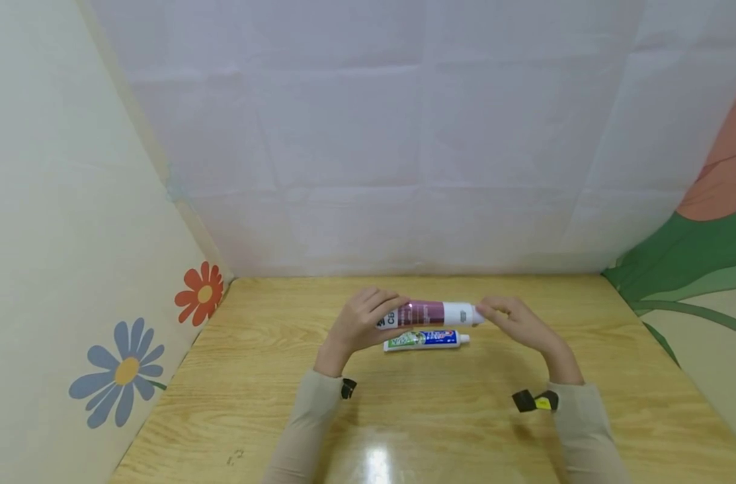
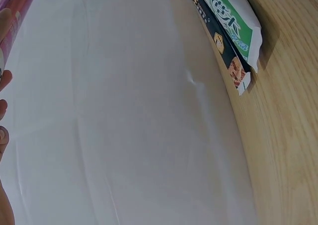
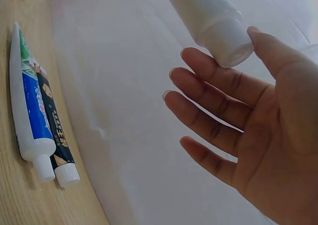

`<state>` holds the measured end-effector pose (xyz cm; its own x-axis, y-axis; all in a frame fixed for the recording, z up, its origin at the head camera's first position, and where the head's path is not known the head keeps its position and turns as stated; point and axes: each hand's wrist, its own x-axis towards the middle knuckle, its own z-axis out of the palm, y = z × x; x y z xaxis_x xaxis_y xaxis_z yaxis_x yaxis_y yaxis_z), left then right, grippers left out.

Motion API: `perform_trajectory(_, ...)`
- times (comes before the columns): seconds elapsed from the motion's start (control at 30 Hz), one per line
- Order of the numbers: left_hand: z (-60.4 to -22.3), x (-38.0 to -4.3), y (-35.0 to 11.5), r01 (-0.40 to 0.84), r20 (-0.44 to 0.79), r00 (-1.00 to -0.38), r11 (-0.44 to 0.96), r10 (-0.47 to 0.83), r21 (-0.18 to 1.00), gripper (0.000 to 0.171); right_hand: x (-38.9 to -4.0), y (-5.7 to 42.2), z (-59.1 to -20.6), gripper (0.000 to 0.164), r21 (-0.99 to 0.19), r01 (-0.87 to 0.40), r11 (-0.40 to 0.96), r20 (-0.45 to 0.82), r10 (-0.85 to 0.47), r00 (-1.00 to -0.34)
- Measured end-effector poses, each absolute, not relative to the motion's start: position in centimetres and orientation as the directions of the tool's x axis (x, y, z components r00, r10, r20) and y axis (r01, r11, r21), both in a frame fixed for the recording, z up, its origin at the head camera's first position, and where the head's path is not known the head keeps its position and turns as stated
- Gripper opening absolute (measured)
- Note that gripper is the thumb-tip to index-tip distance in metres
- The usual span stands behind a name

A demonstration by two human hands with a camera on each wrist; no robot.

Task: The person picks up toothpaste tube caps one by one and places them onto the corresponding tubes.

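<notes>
My left hand [image 1: 360,324] grips one end of a purple and white toothpaste tube [image 1: 427,313], fingers over the top and thumb below. The tube is level above the table, its white cap [image 3: 231,43] pointing right. At that cap, my right hand [image 1: 519,327] has its thumb on one side and index finger under the other, pinching it lightly; the other fingers are spread in the right wrist view. Beneath lies a blue and green toothpaste tube [image 1: 435,339], cap to the right. A black toothpaste tube [image 3: 55,116] lies right alongside it, hidden in the head view.
The wooden table [image 1: 440,417] meets a white sheet-covered wall [image 1: 368,154] at its back edge. A side wall with flower pictures [image 1: 126,371] stands at the left, and another with large green leaves [image 1: 676,269] at the right.
</notes>
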<state>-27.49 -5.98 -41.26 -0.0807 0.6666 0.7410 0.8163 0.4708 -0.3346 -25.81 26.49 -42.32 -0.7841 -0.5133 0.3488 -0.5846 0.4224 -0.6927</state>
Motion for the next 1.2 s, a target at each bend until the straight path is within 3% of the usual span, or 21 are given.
perform_trajectory(0.8,-41.14,-27.39,-6.02,0.813,0.738,-0.076,0.47,0.671,-0.344,0.055,-25.85,26.42,-42.39,0.028,-0.699,-0.572,0.43,0.332,-0.513,-0.792)
perform_trajectory(1.2,-41.06,-27.54,-6.29,0.808,0.749,-0.068,0.477,0.659,-0.346,0.055,-25.71,26.14,-42.43,0.025,-0.719,-0.511,0.472,0.303,-0.449,-0.841)
